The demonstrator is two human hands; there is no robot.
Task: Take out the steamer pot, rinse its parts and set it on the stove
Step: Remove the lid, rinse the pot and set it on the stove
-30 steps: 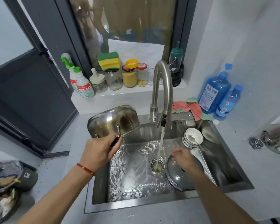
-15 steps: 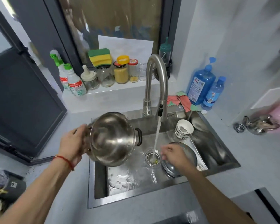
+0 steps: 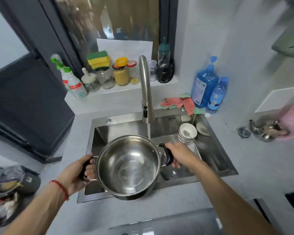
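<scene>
The person is holding the steamer pot [image 3: 128, 167] upright above the sink [image 3: 215, 160], left hand [image 3: 78, 173] and right hand [image 3: 178, 154] each curling around a handle; rinsing seems finished, so carrying it level to the stove likely follows.

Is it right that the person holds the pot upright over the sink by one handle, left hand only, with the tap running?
Not quite: the head view shows both hands gripping the pot, left hand and right hand each on a handle. The rest stands.
</scene>
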